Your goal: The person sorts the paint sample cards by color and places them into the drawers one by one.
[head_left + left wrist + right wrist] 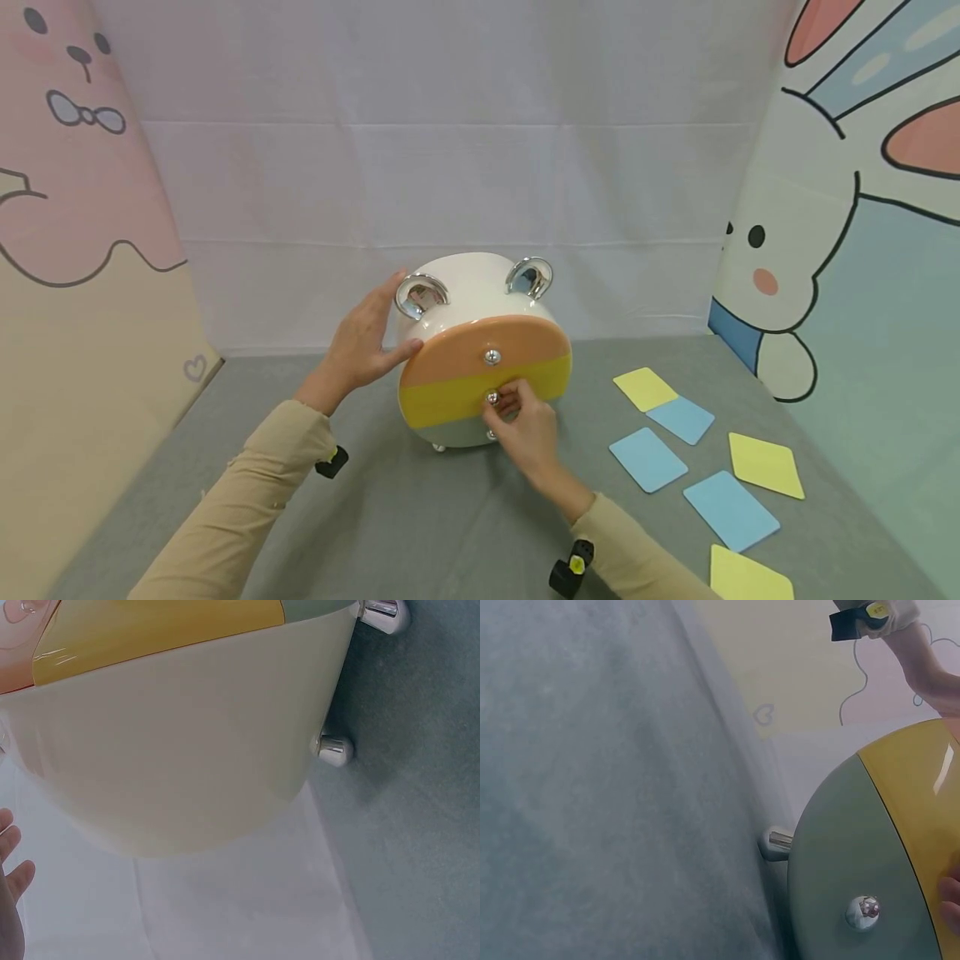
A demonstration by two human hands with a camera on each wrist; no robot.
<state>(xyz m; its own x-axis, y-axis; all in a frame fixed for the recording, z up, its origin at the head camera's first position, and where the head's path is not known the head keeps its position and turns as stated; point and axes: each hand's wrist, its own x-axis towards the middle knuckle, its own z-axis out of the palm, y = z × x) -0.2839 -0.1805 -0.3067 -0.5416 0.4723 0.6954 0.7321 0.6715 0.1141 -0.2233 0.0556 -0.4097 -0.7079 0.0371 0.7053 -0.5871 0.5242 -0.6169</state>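
A small rounded drawer cabinet (472, 287) with a glossy white body and two silver ears stands on the grey table. Its front has an orange drawer (450, 354), a yellow drawer (442, 402) and a grey-green drawer (847, 847), each with a silver knob. My right hand (531, 429) pinches the yellow drawer's knob (492, 397) between thumb and fingers. The drawer fronts look flush. My left hand (362, 343) lies against the cabinet's left side, thumb at the orange front's edge and fingers stretched toward the ear. In the left wrist view, only some left fingers (19, 879) show.
Several yellow cards (765, 465) and blue cards (648, 460) lie on the table (420, 517) to the right. A white cloth (450, 167) hangs behind the cabinet. Panels with cartoon animals flank the table. Short silver feet (334, 750) hold the cabinet up.
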